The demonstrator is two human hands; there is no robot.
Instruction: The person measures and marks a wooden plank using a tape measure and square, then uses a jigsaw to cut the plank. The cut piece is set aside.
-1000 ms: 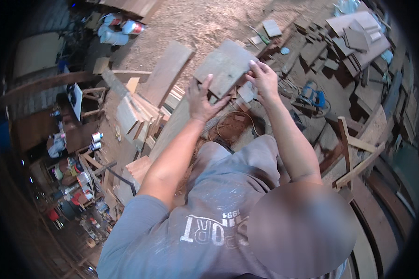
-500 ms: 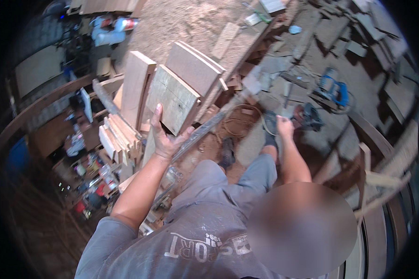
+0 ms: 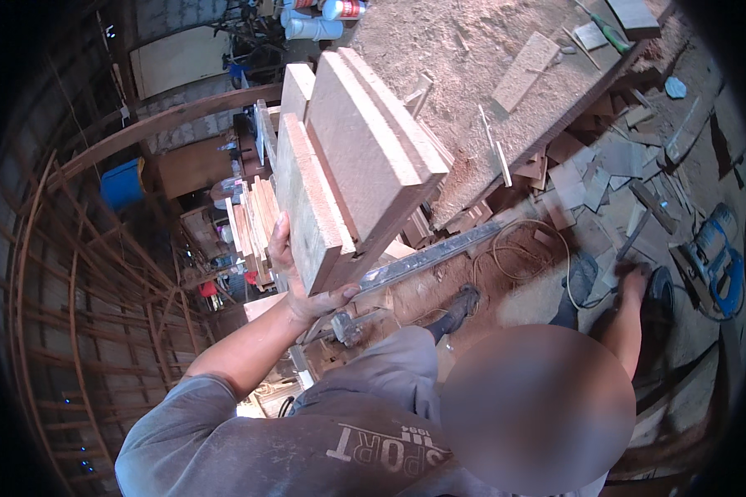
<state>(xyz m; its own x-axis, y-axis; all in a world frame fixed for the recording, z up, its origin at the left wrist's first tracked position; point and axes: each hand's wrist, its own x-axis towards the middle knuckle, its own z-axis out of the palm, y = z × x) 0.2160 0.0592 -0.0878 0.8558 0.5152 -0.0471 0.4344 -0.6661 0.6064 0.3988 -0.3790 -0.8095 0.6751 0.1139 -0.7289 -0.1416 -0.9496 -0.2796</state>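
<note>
My left hand (image 3: 300, 286) grips the lower end of a thick, rough wooden board (image 3: 305, 203) that stands on edge. This board leans against two more boards (image 3: 373, 145) propped on the side of a sawdust-covered workbench (image 3: 472, 58). My right hand (image 3: 634, 283) reaches down to the floor at the right, among wood offcuts (image 3: 593, 178) and beside a dark shoe (image 3: 661, 290). Its fingers are hidden, so I cannot see if it holds anything.
A blue power tool (image 3: 717, 257) lies on the floor at the far right, and a coiled cord (image 3: 522, 248) and a long metal bar (image 3: 431, 258) lie below the bench. Short planks (image 3: 253, 224) are stacked at the left. Curved wooden frames (image 3: 58, 273) fill the left side.
One second ago both hands held a board up. The right hand then let go and dropped to the floor, while the left hand kept the board against the leaning stack.
</note>
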